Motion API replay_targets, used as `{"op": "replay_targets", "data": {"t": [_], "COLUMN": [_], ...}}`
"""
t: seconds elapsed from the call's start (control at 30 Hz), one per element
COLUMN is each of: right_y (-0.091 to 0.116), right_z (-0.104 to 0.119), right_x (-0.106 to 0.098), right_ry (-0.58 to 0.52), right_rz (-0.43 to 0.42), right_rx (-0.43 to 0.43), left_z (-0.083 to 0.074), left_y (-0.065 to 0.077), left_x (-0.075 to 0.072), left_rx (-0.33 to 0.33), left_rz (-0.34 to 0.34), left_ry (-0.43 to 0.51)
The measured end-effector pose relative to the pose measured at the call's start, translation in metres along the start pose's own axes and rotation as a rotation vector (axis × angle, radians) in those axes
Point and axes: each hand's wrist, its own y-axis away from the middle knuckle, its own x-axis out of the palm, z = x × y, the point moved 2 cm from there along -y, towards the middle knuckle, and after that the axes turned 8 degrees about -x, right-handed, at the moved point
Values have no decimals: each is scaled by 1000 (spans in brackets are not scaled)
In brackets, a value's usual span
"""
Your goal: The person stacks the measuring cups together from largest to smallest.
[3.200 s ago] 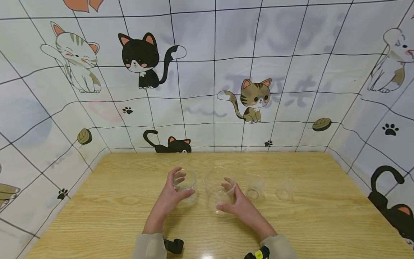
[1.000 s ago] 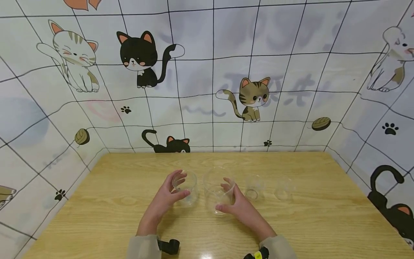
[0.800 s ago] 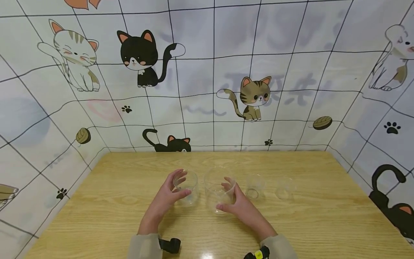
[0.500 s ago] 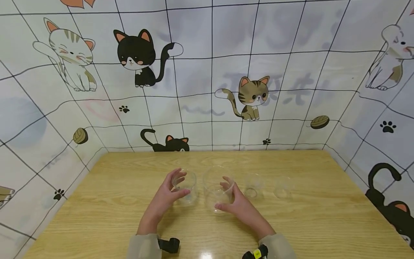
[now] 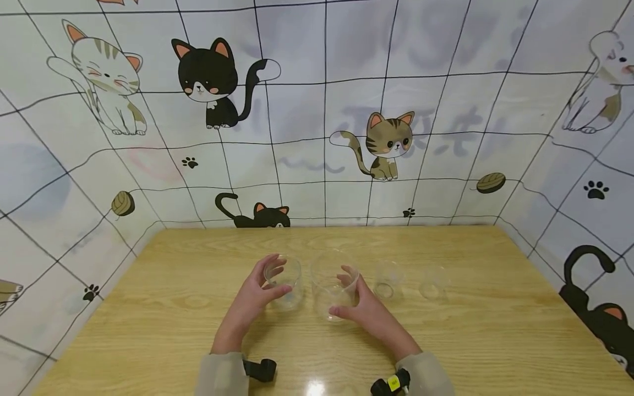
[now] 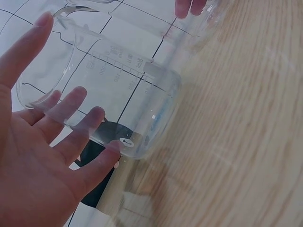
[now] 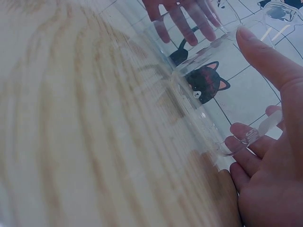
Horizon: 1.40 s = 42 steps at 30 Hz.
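In the head view my left hand (image 5: 255, 294) holds a clear glass beaker (image 5: 294, 283), thumb on the near side and fingers behind it. Printed measuring marks show on this beaker (image 6: 128, 80) in the left wrist view, with the thumb near its rim. To its right stands a larger clear beaker (image 5: 324, 289), held by my right hand (image 5: 364, 308) from its right side. The right wrist view shows the thumb on one side of that beaker (image 7: 222, 111) and the fingers on the other. Both beakers are upright on the table, a narrow gap apart.
Two smaller clear glass vessels, a nearer one (image 5: 389, 281) and a farther one (image 5: 433, 285), stand to the right of the large beaker. The wooden table (image 5: 495, 330) meets a cat-patterned cloth wall (image 5: 307, 121) at the back and sides.
My left forearm has shifted slightly left, and the left thumb has moved a little back along the beaker. My right hand keeps its place. The head view has tilted slightly down.
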Motion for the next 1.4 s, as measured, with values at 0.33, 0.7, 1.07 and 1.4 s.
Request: {"op": "replay_targets", "data": {"t": [0.33, 0.7, 1.07, 1.4], "right_y": [-3, 1, 8, -3], "right_z": [-5, 9, 31, 0], "right_x": [-2, 0, -1, 1], "right_ry": [-3, -47, -54, -41], "right_rz": [6, 14, 40, 17], "right_rx": [-8, -3, 17, 3], "left_z": [-7, -31, -52, -61], "left_y": [-1, 10, 20, 21], "left_x": [0, 1, 6, 10], "left_rx": [5, -5, 16, 40], "left_rz": [-19, -39, -37, -43], "left_ry": [11, 19, 17, 31]}}
